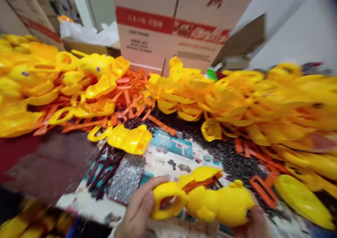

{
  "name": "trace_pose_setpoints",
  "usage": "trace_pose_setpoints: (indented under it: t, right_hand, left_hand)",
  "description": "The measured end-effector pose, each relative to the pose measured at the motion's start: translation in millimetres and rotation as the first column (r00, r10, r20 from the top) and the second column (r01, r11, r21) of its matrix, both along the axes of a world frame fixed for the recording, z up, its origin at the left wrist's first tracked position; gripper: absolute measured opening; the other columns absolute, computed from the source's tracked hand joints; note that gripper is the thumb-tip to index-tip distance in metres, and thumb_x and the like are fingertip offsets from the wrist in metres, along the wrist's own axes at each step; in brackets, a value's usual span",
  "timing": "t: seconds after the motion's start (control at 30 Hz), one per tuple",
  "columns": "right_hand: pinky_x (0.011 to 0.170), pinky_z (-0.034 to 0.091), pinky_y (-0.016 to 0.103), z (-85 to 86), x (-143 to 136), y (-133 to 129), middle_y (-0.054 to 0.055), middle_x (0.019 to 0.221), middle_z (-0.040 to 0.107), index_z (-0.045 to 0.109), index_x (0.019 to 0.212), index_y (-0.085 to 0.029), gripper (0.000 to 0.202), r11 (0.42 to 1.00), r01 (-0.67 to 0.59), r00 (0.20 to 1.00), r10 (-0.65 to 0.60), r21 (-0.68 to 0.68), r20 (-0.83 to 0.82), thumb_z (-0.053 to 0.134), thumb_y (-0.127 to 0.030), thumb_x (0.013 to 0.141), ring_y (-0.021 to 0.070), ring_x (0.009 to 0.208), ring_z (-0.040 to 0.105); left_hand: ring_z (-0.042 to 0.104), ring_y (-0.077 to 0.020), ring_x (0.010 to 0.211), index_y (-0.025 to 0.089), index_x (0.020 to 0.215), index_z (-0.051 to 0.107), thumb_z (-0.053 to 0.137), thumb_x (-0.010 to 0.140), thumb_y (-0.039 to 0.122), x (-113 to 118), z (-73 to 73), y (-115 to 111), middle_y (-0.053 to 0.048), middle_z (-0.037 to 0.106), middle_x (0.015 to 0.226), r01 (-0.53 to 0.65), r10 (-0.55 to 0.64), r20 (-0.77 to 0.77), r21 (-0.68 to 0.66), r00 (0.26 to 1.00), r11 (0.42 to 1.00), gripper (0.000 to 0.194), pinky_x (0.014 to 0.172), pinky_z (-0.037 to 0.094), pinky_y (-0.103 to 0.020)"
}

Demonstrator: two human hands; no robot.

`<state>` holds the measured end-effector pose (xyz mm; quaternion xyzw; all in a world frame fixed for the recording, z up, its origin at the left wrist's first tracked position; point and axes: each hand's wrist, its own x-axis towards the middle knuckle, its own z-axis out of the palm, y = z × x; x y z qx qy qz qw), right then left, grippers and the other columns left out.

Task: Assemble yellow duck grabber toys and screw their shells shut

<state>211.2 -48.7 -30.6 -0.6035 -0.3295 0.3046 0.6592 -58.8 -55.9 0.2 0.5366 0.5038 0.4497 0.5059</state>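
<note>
Low in front of me, both hands hold a yellow plastic animal-shaped toy (207, 204) with a loop handle and a rounded head. My left hand (139, 208) is closed around the loop end. At the head end, my right hand (254, 220) grips beside a dark eye; some of its fingers are hidden. Just behind the toy shows another yellow shell piece (201, 174) with orange inside; whether the two are joined, I cannot tell. A glittery phone (126, 178) lies left of my hands, and a single yellow shell half (130, 138) rests beyond it.
Yellow shells pile up at the left (23, 80) and the right (250, 101). Orange strips (129, 94) lie between them, near many small dark metal pieces (229, 157). Dark rods (101, 173) sit beside the phone. A large carton (168, 31) stands behind.
</note>
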Motion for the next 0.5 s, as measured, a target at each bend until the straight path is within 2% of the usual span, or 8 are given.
trace_pose_setpoints:
  t: [0.07,0.1,0.2,0.23,0.3,0.4,0.5]
  right_hand:
    - [0.054,0.047,0.025,-2.9,-16.1,3.6,0.004,0.085,0.059,0.061,0.097,-0.021,0.041,0.991,0.132,0.991,-0.132,-0.013,-0.013,0.066,-0.055,0.076,0.0165,0.063,0.056]
    - [0.057,0.046,0.024,-1.6,-23.0,5.7,0.004,0.088,0.058,0.06,0.1,-0.022,0.041,0.984,0.179,0.983,-0.18,0.022,0.035,0.069,-0.053,0.074,0.0159,0.067,0.055]
    - [0.074,0.045,0.026,3.4,-35.9,8.4,0.005,0.106,0.056,0.056,0.116,-0.021,0.065,0.99,0.135,0.967,-0.139,0.034,0.215,0.082,-0.04,0.059,0.0183,0.088,0.056]
    - [0.081,0.045,0.027,4.1,-37.4,7.7,0.005,0.111,0.055,0.054,0.12,-0.02,0.071,0.992,0.122,0.963,-0.121,0.011,0.241,0.083,-0.036,0.057,0.0196,0.095,0.055]
    - [0.091,0.042,0.031,3.6,-37.3,5.3,0.006,0.115,0.054,0.053,0.121,-0.017,0.068,0.989,0.147,0.959,-0.145,0.01,0.243,0.081,-0.03,0.06,0.0206,0.103,0.053]
    - [0.091,0.044,0.035,1.0,-34.6,2.2,0.005,0.109,0.057,0.055,0.118,-0.016,0.061,0.98,0.194,0.964,-0.199,0.045,0.178,0.078,-0.029,0.062,0.0204,0.097,0.056]
    - [0.096,0.043,0.036,0.3,-35.4,1.9,0.005,0.111,0.056,0.055,0.117,-0.017,0.06,0.985,0.167,0.969,-0.17,0.033,0.179,0.078,-0.03,0.064,0.0207,0.099,0.056]
  left_hand:
    - [0.06,-0.0246,0.11,0.022,0.119,0.061,0.031,0.098,0.046,9.5,1.0,-6.9,-0.009,0.064,0.121,0.028,-0.024,0.114,-0.031,0.993,0.999,0.044,0.096,0.051,-0.039]
    - [0.061,-0.024,0.108,0.022,0.12,0.06,0.032,0.097,0.047,14.1,1.6,-7.7,-0.009,0.064,0.119,0.038,-0.033,0.201,-0.023,0.979,0.999,0.043,0.096,0.051,-0.038]
    - [0.06,-0.0218,0.105,0.025,0.118,0.059,0.044,0.094,0.048,23.1,1.9,-6.2,-0.007,0.062,0.114,0.078,-0.068,0.407,-0.009,0.911,0.997,0.037,0.094,0.051,-0.035]
    - [0.06,-0.0211,0.103,0.025,0.117,0.059,0.048,0.093,0.048,24.0,1.6,-5.6,-0.006,0.062,0.113,0.094,-0.075,0.456,-0.018,0.887,0.995,0.035,0.092,0.052,-0.033]
    - [0.062,-0.0193,0.097,0.025,0.115,0.059,0.051,0.091,0.048,23.2,0.7,-4.8,-0.005,0.062,0.107,0.126,-0.077,0.536,-0.056,0.841,0.99,0.034,0.087,0.053,-0.031]
    - [0.062,-0.0167,0.088,0.026,0.113,0.059,0.053,0.091,0.045,19.0,1.5,-3.9,-0.004,0.062,0.096,0.17,-0.076,0.585,-0.107,0.808,0.98,0.03,0.082,0.053,-0.027]
    - [0.061,-0.017,0.092,0.028,0.113,0.059,0.051,0.092,0.044,15.7,6.5,-3.2,-0.003,0.062,0.1,0.204,-0.121,0.527,-0.103,0.841,0.973,0.027,0.084,0.051,-0.027]
